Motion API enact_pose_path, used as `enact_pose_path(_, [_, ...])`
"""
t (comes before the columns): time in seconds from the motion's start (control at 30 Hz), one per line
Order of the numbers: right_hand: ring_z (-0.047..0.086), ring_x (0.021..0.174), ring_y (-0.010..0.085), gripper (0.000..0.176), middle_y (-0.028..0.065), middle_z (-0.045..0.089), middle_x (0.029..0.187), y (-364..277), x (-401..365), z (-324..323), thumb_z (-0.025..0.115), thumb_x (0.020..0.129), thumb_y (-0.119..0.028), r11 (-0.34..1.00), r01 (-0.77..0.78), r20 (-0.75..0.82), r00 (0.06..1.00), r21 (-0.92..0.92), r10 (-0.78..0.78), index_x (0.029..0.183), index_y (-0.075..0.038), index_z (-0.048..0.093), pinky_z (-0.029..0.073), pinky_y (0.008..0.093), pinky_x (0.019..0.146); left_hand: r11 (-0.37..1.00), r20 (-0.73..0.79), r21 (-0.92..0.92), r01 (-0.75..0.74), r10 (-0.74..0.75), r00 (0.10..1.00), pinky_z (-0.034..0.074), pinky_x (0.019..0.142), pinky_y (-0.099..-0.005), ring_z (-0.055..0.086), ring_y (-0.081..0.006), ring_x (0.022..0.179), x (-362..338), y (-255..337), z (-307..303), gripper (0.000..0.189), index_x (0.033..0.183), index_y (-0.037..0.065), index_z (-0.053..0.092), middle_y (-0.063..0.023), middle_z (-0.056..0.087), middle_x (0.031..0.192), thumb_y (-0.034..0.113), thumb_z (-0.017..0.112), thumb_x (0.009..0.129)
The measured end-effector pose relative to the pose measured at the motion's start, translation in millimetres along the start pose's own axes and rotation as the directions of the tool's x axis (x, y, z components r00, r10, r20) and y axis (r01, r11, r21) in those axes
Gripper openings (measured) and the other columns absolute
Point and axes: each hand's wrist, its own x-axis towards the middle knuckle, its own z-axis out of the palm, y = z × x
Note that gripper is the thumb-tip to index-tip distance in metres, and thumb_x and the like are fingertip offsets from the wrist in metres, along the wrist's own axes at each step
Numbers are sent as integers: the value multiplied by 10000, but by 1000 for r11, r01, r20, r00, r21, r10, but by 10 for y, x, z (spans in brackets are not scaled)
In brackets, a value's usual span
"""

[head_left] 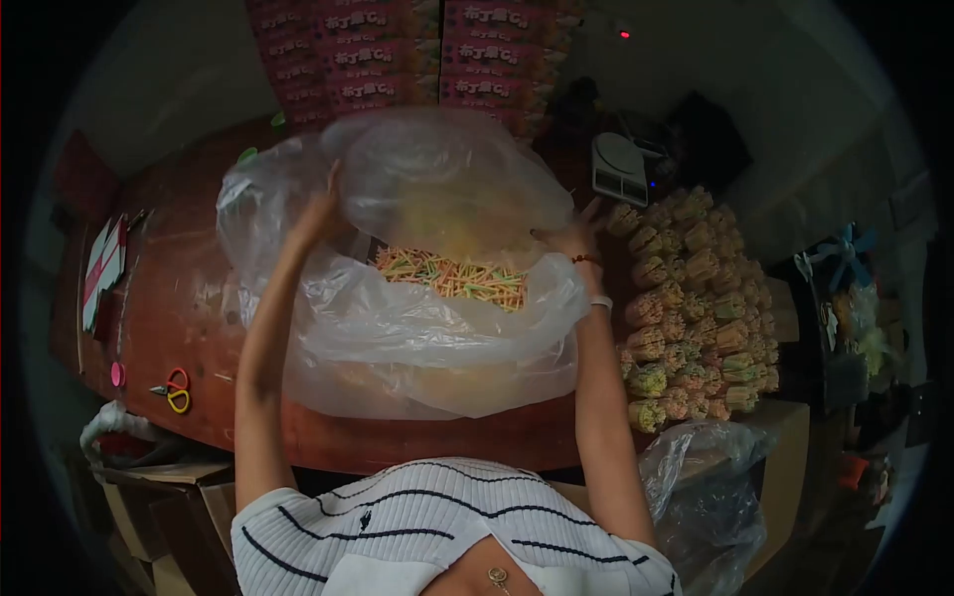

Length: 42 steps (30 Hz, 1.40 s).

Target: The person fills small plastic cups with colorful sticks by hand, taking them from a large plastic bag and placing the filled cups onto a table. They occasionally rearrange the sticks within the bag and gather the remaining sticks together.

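Observation:
A large clear plastic bag (427, 333) lies spread across the table in front of me, its upper layer puffed up and its mouth partly open. Through the gap shows a heap of thin, short sticks (457, 276) in pale orange, yellow and green. At the left side of the opening, my left hand (320, 214) touches the plastic with its fingers stretched upward. My right hand (574, 240) is at the right side of the bag, thumb and fingers spread apart against the plastic. Part of the heap is hidden under the cloudy film.
Many bundles of similar sticks (696, 308) stand stacked at the right. Behind them is a white scale (618, 164). Pink printed boxes (368, 60) rise at the back. Scissors (177, 390) with red and yellow handles lie on the brown table (179, 288); cardboard boxes (785, 467) stand below.

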Motion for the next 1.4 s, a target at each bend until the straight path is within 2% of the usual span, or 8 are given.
enact_pose_path(0.17, [648,1141,483,774,361,638,1169,-64,-168,-14,799,822,-330,972,57,81,994,227,-77,1421,32,466,550,477,932,992,34,-94,-85,89,995,520,901,-489,680,-432,1040,-346,-57,292,661,1438,-17,476,-265,712,1128,374,645,932])
enact_pose_path(0.3, [680,1059,470,364,338,698,997,-547,-797,-559,667,930,-261,911,146,4,987,386,-159,1023,88,705,553,466,834,537,-131,-776,-331,377,917,460,991,-344,614,-213,1082,-1031,417,-127,517,1357,-30,565,-109,650,1230,364,539,1022])
enact_pose_path(0.57, [665,808,166,320,90,725,903,-1264,-1166,-1291,625,959,-221,325,123,-59,978,938,-201,1068,70,702,506,359,732,519,-216,-825,-223,76,974,486,903,-301,605,-144,1013,-1763,1944,-1135,437,1204,-11,674,-58,677,1116,362,587,992])
enact_pose_path(0.77, [653,905,151,314,77,719,989,-581,-448,-890,664,937,-193,450,-72,188,958,890,-217,1115,63,699,505,336,790,838,-43,-472,-274,289,956,478,846,-400,656,-257,991,-1164,1515,-1024,382,1184,-49,641,-148,692,1097,258,554,973])
enact_pose_path(1.0, [630,1146,296,715,191,655,1238,-89,-833,-1408,781,877,-196,806,265,-98,963,529,-252,1479,-8,445,503,428,980,914,-520,383,-130,330,788,408,1129,-472,478,-421,1359,-2238,1200,-1165,811,1555,60,348,-243,510,1452,331,748,904])
enact_pose_path(1.1, [509,1338,337,745,194,593,1352,-409,-1808,-1987,807,843,-177,751,593,-366,794,290,-486,1497,-87,463,439,473,1089,834,-206,184,-519,550,810,311,1207,-519,380,-399,1442,-2877,1553,-1078,863,1574,57,326,-218,406,1546,362,754,888])
enact_pose_path(1.2, [460,1383,346,711,195,544,1430,-312,-2394,-1960,815,824,-169,572,701,-31,643,425,-765,1466,-114,514,406,486,1125,706,220,-26,-708,695,685,308,1205,-498,469,-365,1394,-3256,1546,-540,824,1569,93,346,-209,489,1486,376,738,902])
enact_pose_path(1.4, [323,1518,328,656,145,464,1568,342,-2299,-652,736,917,-226,888,324,160,907,327,-390,1522,-171,488,279,457,1235,947,918,-50,-318,169,359,375,1148,-446,614,-356,1241,-3710,1225,402,672,1515,135,386,-251,617,1348,439,644,974])
